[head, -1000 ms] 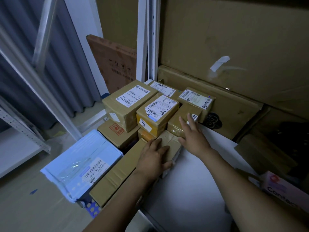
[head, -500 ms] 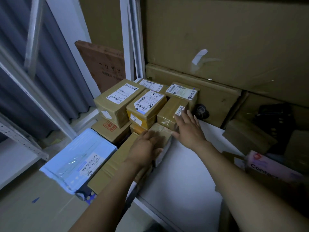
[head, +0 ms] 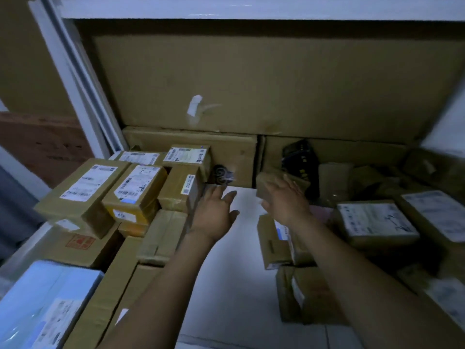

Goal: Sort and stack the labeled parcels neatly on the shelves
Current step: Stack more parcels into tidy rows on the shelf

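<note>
While the left half of the white shelf board already carries a tidy block of parcels, the right half looks unsorted, so I judge the task roughly midway. At left of the frame, the large brown cardboard box with a white shipping label, the yellow-taped carton and the small tape-wrapped brown parcel sit side by side, touching, labels up, on top of flatter cartons. Two more labelled boxes stand behind them. The pale blue plastic mailer bag lies at lower left. At right, the flat labelled brown parcel and its neighbours lie at odd angles, some on edge; these look like what is left to place.

The left hand lies just beside the tape-wrapped parcel, fingers straight and spread, holding nothing. The right hand, blurred, reaches with fingers extended toward a small plain brown box at centre; whether it touches the box I cannot tell.

Most parcels are matte corrugated card, square-edged, with glossy tape bands that wrinkle at the corners. The labels are smooth white paper. The mailer looks soft and crinkled. A tall cardboard sheet lines the back.
</note>
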